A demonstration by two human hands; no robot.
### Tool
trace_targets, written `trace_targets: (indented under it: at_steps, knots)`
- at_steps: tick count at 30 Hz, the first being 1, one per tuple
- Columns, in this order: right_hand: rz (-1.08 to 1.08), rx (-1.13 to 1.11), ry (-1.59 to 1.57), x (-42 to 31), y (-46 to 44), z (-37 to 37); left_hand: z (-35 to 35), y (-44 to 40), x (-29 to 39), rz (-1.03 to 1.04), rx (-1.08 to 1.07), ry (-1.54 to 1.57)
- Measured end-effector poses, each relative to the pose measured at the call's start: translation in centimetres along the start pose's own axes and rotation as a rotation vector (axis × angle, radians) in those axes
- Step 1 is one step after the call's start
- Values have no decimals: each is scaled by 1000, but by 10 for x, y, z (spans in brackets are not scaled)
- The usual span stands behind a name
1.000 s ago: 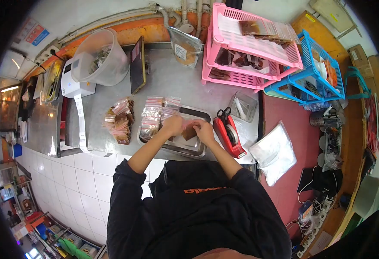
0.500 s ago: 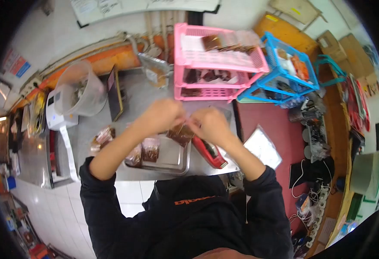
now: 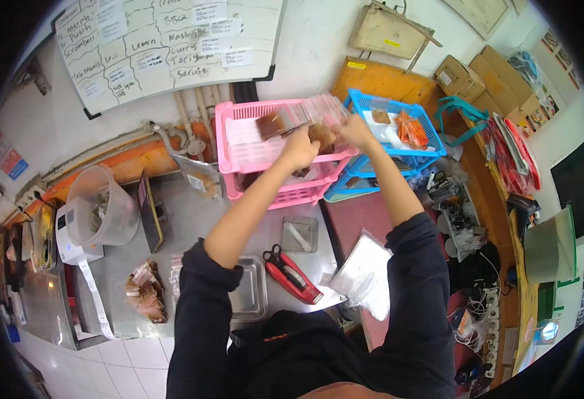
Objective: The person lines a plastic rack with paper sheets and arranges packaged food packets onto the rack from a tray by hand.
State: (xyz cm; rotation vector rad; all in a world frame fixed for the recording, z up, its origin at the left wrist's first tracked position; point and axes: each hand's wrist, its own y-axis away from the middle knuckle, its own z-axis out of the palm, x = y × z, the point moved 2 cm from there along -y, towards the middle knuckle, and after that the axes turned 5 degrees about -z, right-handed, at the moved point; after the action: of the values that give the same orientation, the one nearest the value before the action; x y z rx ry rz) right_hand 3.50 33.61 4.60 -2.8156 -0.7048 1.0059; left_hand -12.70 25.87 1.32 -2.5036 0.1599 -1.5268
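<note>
Both my hands are over the top tier of the pink plastic rack [image 3: 228, 133]. Between them is a small clear packet of brown filling [image 3: 320, 137]. My left hand [image 3: 298, 149] has its fingers closed on the packet's left side. My right hand [image 3: 357, 132] pinches its right edge. Just behind my hands, a row of similar packets [image 3: 305, 113] leans together on the white lining of the tier. On the steel table below lie a red-handled tool [image 3: 297, 280], black-handled scissors [image 3: 273, 255] and a metal tray [image 3: 260, 292], partly hidden by my left sleeve.
A blue rack [image 3: 398, 154] holding orange packets stands right of the pink one. More brown packets [image 3: 147, 292] lie on the table's left, near a label printer [image 3: 72, 239] and a clear tub [image 3: 105, 213]. White plastic bags [image 3: 362, 272] lie at the right.
My hands have moved from above the table up to the pink rack, carrying the packet. My view has shifted, and the whiteboard shows more fully.
</note>
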Motion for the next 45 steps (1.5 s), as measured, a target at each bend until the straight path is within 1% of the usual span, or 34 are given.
trace_targets:
  at_steps: [1,2,3,4,6,7,9,10,12,13,15,16,18,19,21,22,24,25,27,28,29,31,33,34,35,37,39,40,42,43,44,45]
  knots:
    - [0,-28,48,-2,1,-5,9,-3,0,-34,-50,-81]
    - [73,-90,78,-1,3,-12,17,-5,-2,-71,-101,-163]
    - [148,-154,104,-8,4,-19,24,-7,-1,-99,-43,-155]
    - [151,-157,103,-13,1,-24,25,-11,3,-103,-46,-155]
    - [54,-316,448,-22,-7,-29,26,-18,9,-197,-264,-182]
    - [58,-316,445,-25,-11,-32,26,-19,13,-197,-269,-183]
    - [-107,-364,716,-36,-18,-35,31,-23,13,-266,-401,-246]
    - [-106,-366,714,-41,-21,-38,39,-28,7,-267,-403,-246]
    - [265,-389,429,-40,-24,-42,52,-31,7,-259,-419,-445]
    - [265,-389,429,-37,-25,-41,57,-30,10,-259,-420,-446]
    - [135,-454,544,-33,-28,-35,60,-27,16,-331,-228,-437]
    - [134,-453,545,-18,-33,-32,62,-29,16,-330,-226,-437]
    - [-8,-509,578,-4,-36,-32,63,-32,12,-414,-58,-125]
    - [-8,-509,578,-2,-35,-34,64,-36,8,-414,-58,-124]
    - [119,-531,493,4,-34,-40,65,-45,-1,-481,-254,-36]
    - [117,-531,493,5,-34,-38,66,-48,-4,-481,-252,-37]
    - [114,-367,427,-1,-31,-37,66,-49,-5,-468,-254,-19]
    - [115,-364,426,-7,-27,-36,66,-48,-4,-465,-255,-21]
    - [-142,-308,598,-28,-17,-28,64,-45,0,-495,-155,23]
    - [-141,-305,598,-25,-21,-20,68,-49,-6,-492,-156,23]
    - [-260,-372,713,-24,-24,-8,72,-53,-13,-488,-138,59]
    - [-380,-439,823,-23,-26,-3,72,-56,-14,-485,-121,92]
    - [-533,-494,739,-23,-26,-4,71,-58,-16,-523,-98,136]
    - [-533,-494,738,-18,-27,-6,73,-63,-24,-524,-98,135]
    - [-561,-483,626,-14,-26,-9,75,-67,-33,-540,-105,198]
    - [-588,-472,514,-11,-23,-14,68,-61,-25,-555,-111,261]
    - [-271,-526,560,-9,-22,-19,63,-52,-12,-519,-12,222]
    - [-273,-522,565,-15,-21,-24,60,-49,-8,-513,-9,224]
    - [-224,-530,720,-19,-20,-33,59,-50,-9,-546,-141,213]
    - [-227,-524,724,-21,-22,-35,58,-52,-11,-480,-112,174]
    - [-178,-507,750,-22,-24,-37,55,-54,-15,-473,-109,172]
    - [-129,-488,776,-24,-26,-41,51,-54,-15,-374,-263,158]
